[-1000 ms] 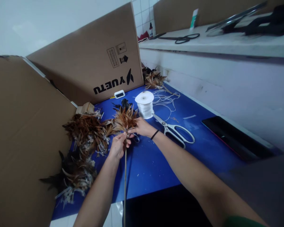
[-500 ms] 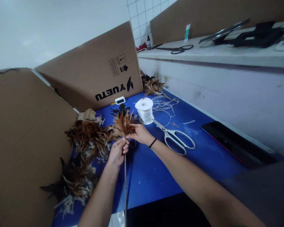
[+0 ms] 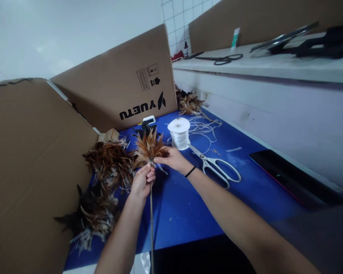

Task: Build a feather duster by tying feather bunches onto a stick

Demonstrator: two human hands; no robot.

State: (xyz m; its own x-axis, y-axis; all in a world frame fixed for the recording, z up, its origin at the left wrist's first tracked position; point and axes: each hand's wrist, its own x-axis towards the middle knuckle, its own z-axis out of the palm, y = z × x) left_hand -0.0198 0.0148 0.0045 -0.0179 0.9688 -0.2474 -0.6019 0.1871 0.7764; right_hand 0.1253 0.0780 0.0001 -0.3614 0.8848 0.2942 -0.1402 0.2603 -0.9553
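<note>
My left hand [image 3: 143, 180] pinches a thin stick [image 3: 151, 228] just below the brown feather bunch [image 3: 149, 146] at its top; black feathers show at the far end. My right hand [image 3: 173, 158] is closed at the right side of the bunch's base, thumb and fingers on the feathers, with a pale strip end hanging below. A white spool of ribbon [image 3: 179, 133] stands just beyond my right hand. Silver scissors [image 3: 217, 167] lie to its right. Brown feathers [image 3: 110, 160] are heaped left of the bunch, and darker ones [image 3: 94, 213] lie nearer me.
Cardboard panels [image 3: 111, 80] stand at the left and back of the blue table [image 3: 185, 213]. A black phone [image 3: 291, 175] lies at the right. Another feather bunch [image 3: 190, 103] rests at the back. Black scissors [image 3: 225, 59] and a glue stick [image 3: 235, 39] are on the shelf.
The view has shifted slightly, moving the surroundings rightward. My right hand has moved a little at the bunch's base, and a pale strip end now shows below it.
</note>
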